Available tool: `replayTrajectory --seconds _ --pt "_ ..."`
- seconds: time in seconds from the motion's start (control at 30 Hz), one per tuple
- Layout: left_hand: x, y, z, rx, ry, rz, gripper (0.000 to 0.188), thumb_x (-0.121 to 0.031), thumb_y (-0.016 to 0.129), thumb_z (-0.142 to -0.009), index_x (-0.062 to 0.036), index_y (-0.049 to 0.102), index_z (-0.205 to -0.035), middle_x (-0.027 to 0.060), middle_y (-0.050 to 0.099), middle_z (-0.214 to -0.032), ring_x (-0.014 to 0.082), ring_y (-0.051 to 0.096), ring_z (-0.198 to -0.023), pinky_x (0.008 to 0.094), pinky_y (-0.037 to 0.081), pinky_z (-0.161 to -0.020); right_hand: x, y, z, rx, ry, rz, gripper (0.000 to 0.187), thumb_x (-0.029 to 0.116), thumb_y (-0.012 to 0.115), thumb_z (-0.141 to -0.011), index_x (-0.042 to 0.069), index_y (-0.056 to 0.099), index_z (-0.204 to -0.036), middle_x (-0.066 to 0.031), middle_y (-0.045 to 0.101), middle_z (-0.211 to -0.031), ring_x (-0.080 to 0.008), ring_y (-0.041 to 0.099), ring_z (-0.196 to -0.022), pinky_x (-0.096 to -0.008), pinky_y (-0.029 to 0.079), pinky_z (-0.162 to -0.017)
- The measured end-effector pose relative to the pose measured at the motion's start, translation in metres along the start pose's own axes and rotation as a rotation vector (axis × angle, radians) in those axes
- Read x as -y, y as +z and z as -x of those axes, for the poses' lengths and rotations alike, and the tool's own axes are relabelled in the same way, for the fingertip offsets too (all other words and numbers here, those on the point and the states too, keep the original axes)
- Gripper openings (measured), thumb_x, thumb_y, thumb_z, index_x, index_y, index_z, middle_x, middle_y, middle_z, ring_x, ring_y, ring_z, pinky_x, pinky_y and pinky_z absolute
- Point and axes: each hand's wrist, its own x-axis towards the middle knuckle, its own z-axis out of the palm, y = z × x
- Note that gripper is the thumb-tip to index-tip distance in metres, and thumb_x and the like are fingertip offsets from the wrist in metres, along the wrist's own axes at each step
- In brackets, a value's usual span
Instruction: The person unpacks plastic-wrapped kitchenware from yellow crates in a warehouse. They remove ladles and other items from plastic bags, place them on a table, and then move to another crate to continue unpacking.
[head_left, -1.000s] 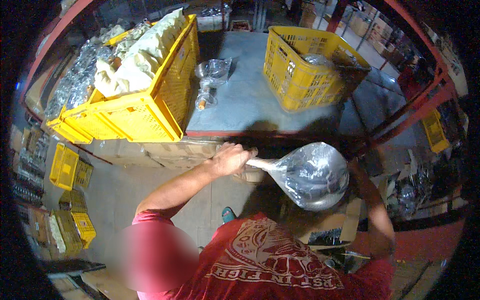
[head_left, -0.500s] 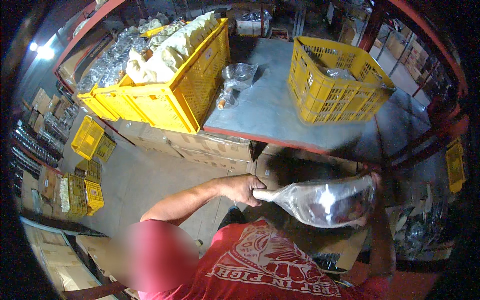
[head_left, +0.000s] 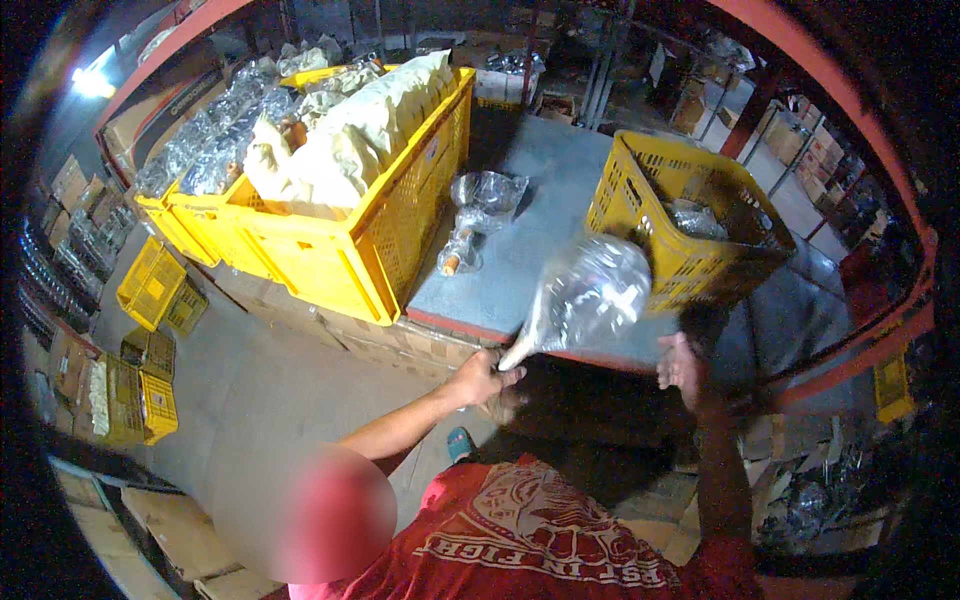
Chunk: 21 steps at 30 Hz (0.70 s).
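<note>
— What's the setting?
— A grey table [head_left: 545, 215] bearing yellow crates, above a concrete floor.
— And the left hand [head_left: 487, 377]?
— Arm stretched forward, fingers pinching the neck of a puffed clear plastic bag [head_left: 590, 295], which tilts up over the table's edge.
— The right hand [head_left: 680, 368]?
— Raised beside the bag, fingers spread, touching nothing.

Dim warehouse light, bright lamp [head_left: 92, 82] upper left — fisheye bending, dark vignetted rim
</note>
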Motion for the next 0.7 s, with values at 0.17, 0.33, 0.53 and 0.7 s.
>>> replayTrajectory --seconds 0.17,0.33,0.53,0.7 --pt "0.043 -0.011 -0.090 0.081 -0.438 0.776 0.030 -0.034 0.070 -0.087 -0.0065 0.060 -0.091 -0.0003 0.054 -0.069 0.0113 0.046 -0.047 0.0280 0.038 -0.040 -0.035 0.071 -0.023 0.025 -0.142 0.393 0.037 0.038 0.055 -0.097 0.004 0.063 -0.109 -0.0077 0.067 -0.096 -0.0221 0.062 -0.096 -0.0335 0.047 -0.091" --pt "0.083 0.002 -0.161 0.153 -0.517 0.869 0.026 -0.036 0.066 -0.090 -0.0115 0.057 -0.092 -0.0014 0.051 -0.067 0.0118 0.043 -0.046 0.0281 0.036 -0.040 -0.076 0.131 -0.020 0.053 -0.053 0.327 0.045 0.039 0.056 -0.096 0.002 0.058 -0.123 -0.0122 0.064 -0.115 -0.0243 0.058 -0.111 -0.0356 0.043 -0.100" --pt "0.095 0.029 -0.244 0.167 -0.474 0.868 0.025 -0.039 0.062 -0.092 -0.0139 0.061 -0.088 -0.0026 0.050 -0.058 0.0143 0.046 -0.046 0.0324 0.039 -0.044 -0.087 0.135 -0.029 0.085 -0.067 0.237 0.046 0.038 0.056 -0.096 0.002 0.057 -0.124 -0.0124 0.064 -0.116 -0.0245 0.058 -0.111 -0.0358 0.043 -0.100" --pt "0.100 0.034 -0.293 0.122 -0.480 0.812 0.027 -0.038 0.064 -0.091 -0.0132 0.059 -0.081 0.0002 0.052 -0.060 0.0162 0.048 -0.046 0.0338 0.039 -0.043 -0.096 0.105 -0.026 0.085 -0.021 0.213 0.046 0.038 0.057 -0.096 0.002 0.056 -0.126 -0.0125 0.063 -0.116 -0.0247 0.058 -0.112 -0.0359 0.044 -0.100"
